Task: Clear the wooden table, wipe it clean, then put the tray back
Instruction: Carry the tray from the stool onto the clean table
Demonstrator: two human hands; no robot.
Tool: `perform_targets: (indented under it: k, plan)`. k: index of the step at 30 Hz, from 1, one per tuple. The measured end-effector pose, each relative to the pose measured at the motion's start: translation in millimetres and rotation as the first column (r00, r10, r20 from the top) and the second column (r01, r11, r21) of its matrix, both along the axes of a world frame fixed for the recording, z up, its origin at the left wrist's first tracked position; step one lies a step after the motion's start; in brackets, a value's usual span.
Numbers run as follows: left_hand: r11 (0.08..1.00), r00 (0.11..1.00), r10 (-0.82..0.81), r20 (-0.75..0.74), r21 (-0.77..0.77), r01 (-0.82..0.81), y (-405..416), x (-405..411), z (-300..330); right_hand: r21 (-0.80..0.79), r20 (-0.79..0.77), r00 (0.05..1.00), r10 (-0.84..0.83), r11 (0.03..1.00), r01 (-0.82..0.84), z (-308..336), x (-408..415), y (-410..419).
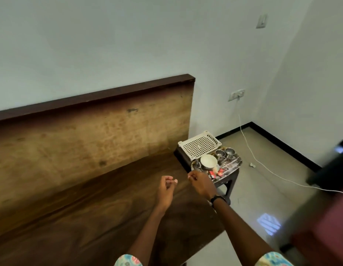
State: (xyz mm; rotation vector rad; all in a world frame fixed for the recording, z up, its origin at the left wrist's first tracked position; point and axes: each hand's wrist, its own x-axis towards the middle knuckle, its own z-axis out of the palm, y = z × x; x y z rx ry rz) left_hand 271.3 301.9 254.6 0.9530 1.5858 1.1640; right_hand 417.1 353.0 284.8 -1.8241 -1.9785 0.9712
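The dark wooden table [94, 214] runs along the wall with a tall wooden backboard [90, 135]; its top is bare. Both my hands hover over its right end. My left hand [166, 186] is loosely curled, nothing in it. My right hand [200, 182] is curled near the table's right edge; whether it pinches anything small I cannot tell. Just beyond, on a dark stool [227, 182], lies a metal tray [235, 164] carrying a white bowl [208, 161], two steel cups [224, 153], a spoon and small red packets [216, 172]. A white perforated plastic basket [200, 144] sits behind it.
A white cable [262, 164] runs from a wall socket [236, 94] across the tiled floor. A scrap of litter [252, 165] lies on the floor. A dark red piece of furniture [324, 227] stands at the right edge.
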Motion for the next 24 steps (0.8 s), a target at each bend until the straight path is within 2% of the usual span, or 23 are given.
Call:
perform_targets:
  k: [9, 15, 24]
  plan:
    - [0.992, 0.993, -0.115, 0.023, -0.04, 0.116, 105, 74, -3, -0.036, 0.042, 0.997, -0.061, 0.997, 0.062, -8, 74, 93]
    - [0.981, 0.987, -0.156, 0.034, -0.112, 0.159, 140, 109, -22, -0.094, 0.054, 0.995, -0.086, 0.991, 0.091, -31, 124, 138]
    - [0.942, 0.997, 0.067, -0.026, -0.328, -0.071, 211, 166, -76, -0.167, 0.067, 0.994, -0.09, 0.981, 0.1, -86, 214, 226]
